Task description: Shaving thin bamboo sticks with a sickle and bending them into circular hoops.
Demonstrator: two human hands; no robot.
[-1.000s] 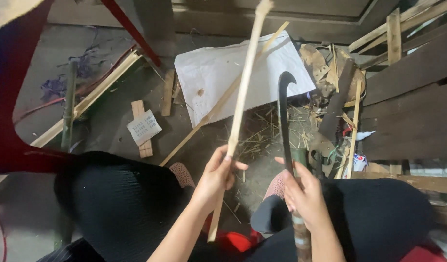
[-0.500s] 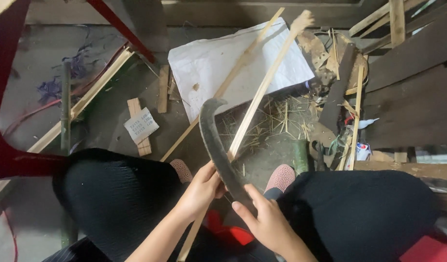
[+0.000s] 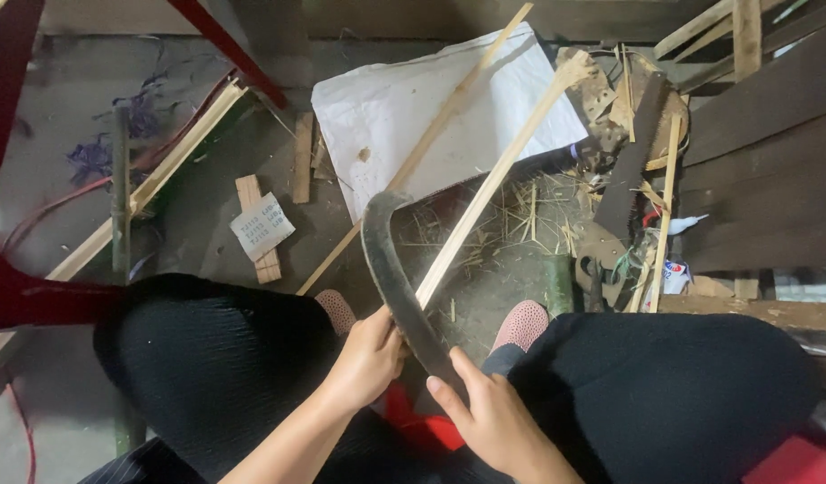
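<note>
I look down at my lap between black-trousered knees. My left hand [image 3: 366, 357] grips the near end of a long pale bamboo strip [image 3: 503, 175], which slants up and to the right over the floor. My right hand [image 3: 492, 419] is closed on the handle of a dark curved knife [image 3: 393, 269]. The blade arches up and left, its hooked tip lying across the strip just above my left hand. Where blade and strip cross, they appear to touch.
A white sheet [image 3: 413, 116] lies on the floor ahead with a second bamboo slat [image 3: 431, 148] across it. Shavings and scraps [image 3: 511, 215] litter the ground. Dark wooden planks [image 3: 762, 152] stack at right, a red chair leg [image 3: 225, 45] at upper left, pink slippers [image 3: 520, 324] below.
The knife swung from upright on the right to lie leftward across the strip. The strip tilted from nearly vertical to slanting right. Both hands drew closer together.
</note>
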